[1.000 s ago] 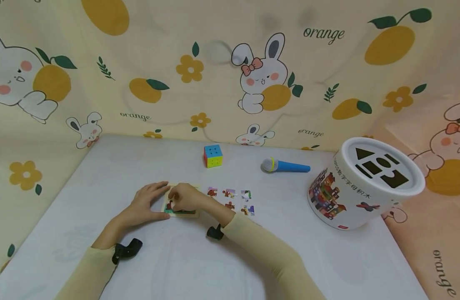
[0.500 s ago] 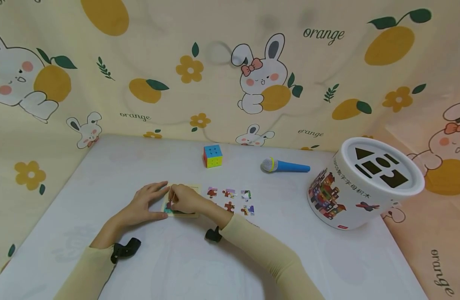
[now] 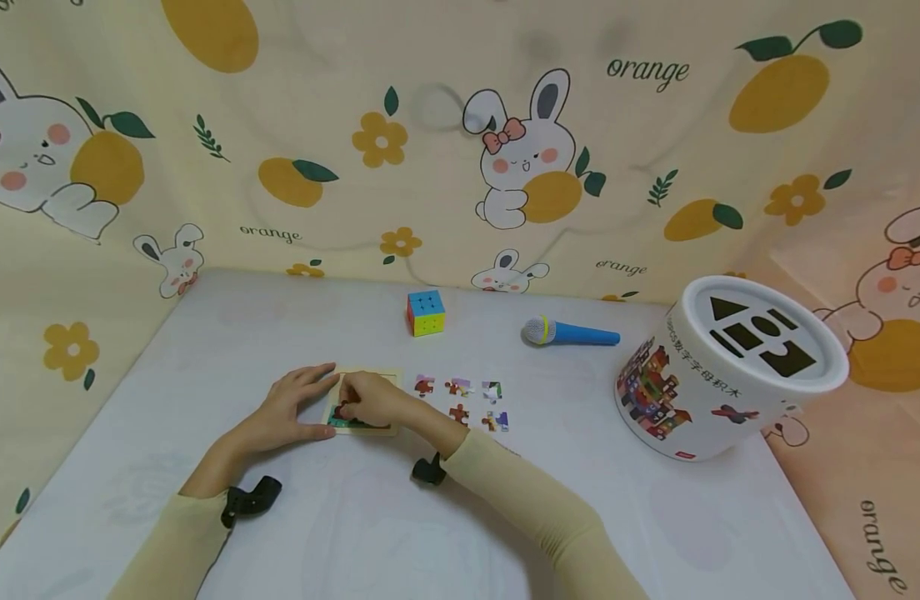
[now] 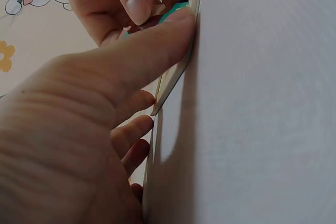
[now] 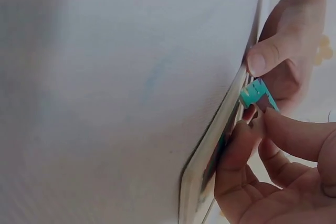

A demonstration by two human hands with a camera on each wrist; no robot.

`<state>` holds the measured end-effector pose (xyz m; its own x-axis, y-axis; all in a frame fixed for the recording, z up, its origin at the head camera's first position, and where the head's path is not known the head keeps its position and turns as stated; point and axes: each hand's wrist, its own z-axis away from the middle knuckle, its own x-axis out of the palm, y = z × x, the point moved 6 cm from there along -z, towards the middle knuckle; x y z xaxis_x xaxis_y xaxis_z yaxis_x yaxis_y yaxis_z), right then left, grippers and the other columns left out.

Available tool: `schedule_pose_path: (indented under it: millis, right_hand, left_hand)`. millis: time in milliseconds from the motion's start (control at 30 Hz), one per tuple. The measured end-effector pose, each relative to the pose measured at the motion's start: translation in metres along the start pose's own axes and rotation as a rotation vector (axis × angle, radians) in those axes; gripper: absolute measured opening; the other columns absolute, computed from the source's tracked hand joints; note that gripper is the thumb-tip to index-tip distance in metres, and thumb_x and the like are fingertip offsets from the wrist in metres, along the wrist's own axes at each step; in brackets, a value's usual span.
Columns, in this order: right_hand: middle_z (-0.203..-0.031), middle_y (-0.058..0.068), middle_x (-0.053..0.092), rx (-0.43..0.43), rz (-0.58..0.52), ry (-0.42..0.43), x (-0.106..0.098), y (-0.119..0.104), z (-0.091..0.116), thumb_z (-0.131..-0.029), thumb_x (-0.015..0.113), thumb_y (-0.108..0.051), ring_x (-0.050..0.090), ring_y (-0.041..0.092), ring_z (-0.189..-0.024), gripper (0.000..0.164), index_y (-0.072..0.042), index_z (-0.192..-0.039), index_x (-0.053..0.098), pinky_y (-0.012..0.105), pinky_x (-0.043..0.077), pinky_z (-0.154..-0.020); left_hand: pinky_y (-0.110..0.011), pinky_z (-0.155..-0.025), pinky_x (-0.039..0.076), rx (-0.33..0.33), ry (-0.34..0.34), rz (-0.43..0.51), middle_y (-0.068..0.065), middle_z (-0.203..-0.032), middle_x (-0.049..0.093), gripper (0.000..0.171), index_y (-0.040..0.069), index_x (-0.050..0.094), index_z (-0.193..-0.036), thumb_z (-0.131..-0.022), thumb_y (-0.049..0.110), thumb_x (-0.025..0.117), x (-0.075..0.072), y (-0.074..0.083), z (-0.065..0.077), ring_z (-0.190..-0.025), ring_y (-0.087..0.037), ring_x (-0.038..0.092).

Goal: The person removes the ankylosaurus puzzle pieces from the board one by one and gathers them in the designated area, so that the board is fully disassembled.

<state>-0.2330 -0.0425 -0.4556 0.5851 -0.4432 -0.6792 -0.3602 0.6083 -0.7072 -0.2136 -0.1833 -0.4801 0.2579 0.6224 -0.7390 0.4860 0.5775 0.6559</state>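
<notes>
My right hand (image 3: 373, 398) pinches a teal and dark brown puzzle piece (image 5: 253, 94) between thumb and fingertips. The piece tilts at the left part of a shallow framed puzzle board (image 3: 391, 432), seen edge-on in the right wrist view. My left hand (image 3: 291, 407) lies along the board's left side with fingers spread. Its thumb (image 4: 152, 40) touches the near left corner, and the other fingers touch the edge beyond. Teal and dark picture areas show inside the frame, partly hidden under my right hand.
Several loose puzzle pieces (image 3: 458, 412) lie right of the board. Behind stand a puzzle cube (image 3: 426, 313) and a blue toy microphone (image 3: 572, 332). A large white bucket (image 3: 700, 400) with a shape-hole lid stands at the right. A printed curtain (image 3: 430, 192) hangs behind the table.
My right hand has shifted slightly over the left part of the board, its fingertips still pinching the piece. My left hand stays nearly in place at the board's edge.
</notes>
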Motion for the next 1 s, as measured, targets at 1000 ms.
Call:
schedule_pose_path:
  millis: [1000]
  right_hand:
    - [-0.065, 0.004, 0.061, 0.028, -0.263, 0.02, -0.054, 0.056, 0.075, -0.089, 0.072, 0.001, 0.055, 0.013, -0.053, 0.004, 0.002, -0.091, 0.067, 0.023, 0.048, -0.052]
  left_hand:
    - [-0.069, -0.109, 0.009, -0.042, -0.015, -0.043, -0.022, -0.157, 0.031, 0.087, -0.002, 0.045, -0.146, -0.079, 0.036, 0.083, 0.002, -0.002, -0.001, -0.141, -0.048, 0.021]
